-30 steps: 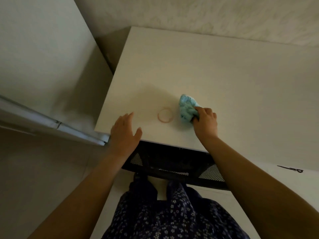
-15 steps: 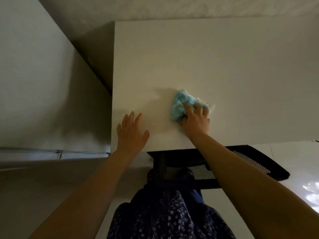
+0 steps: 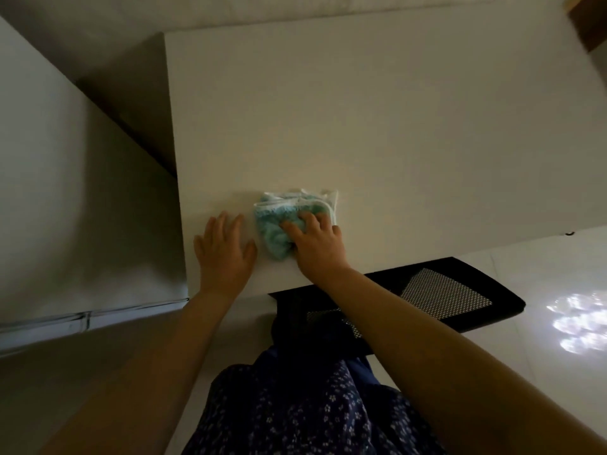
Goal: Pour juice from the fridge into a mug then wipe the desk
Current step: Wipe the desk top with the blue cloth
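Teal cloth (image 3: 277, 229) at frame centre, bunched on white desk (image 3: 394, 126) near its front edge | your right hand (image 3: 317, 246) presses it, fingers clamped, to scrub | left hand (image 3: 223, 254) flat, fingers apart, bracing you.

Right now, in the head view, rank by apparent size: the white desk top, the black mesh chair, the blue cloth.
1. White desk top, by far the largest.
2. Black mesh chair, partly hidden under the desk and right arm.
3. Blue cloth, smallest, bunched under the right hand.
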The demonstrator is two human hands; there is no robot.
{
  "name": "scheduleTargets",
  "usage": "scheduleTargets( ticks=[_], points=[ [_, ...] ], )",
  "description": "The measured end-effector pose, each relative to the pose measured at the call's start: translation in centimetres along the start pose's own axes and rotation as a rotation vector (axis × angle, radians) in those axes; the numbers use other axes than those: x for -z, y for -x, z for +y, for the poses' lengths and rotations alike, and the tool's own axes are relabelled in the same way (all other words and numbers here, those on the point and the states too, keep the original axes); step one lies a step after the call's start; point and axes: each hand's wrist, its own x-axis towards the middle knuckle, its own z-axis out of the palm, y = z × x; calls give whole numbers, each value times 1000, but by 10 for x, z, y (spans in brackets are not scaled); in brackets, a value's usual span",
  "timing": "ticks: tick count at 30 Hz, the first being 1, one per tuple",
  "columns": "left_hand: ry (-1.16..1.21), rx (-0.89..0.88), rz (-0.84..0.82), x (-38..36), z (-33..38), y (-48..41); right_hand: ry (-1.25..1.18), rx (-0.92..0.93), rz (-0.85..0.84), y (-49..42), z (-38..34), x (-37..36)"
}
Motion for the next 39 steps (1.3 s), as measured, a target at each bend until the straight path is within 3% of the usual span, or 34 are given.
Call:
scheduleTargets(
  ticks=[7, 17, 27, 33, 39],
  points=[
    [33, 62, 12, -7, 18, 7, -4, -16, 40, 15, 56, 4],
    [90, 127, 72, -19, 45, 15, -84, -433, 128, 40, 163, 29],
    [104, 127, 91, -13, 18, 34, -257, -598, 211, 38, 121, 21],
    [90, 136, 98, -1, -15, 47, -268, -493, 187, 4, 51, 12],
    [142, 138, 90, 12, -36, 58, -193, -172, 40, -15, -41, -4]
  ],
)
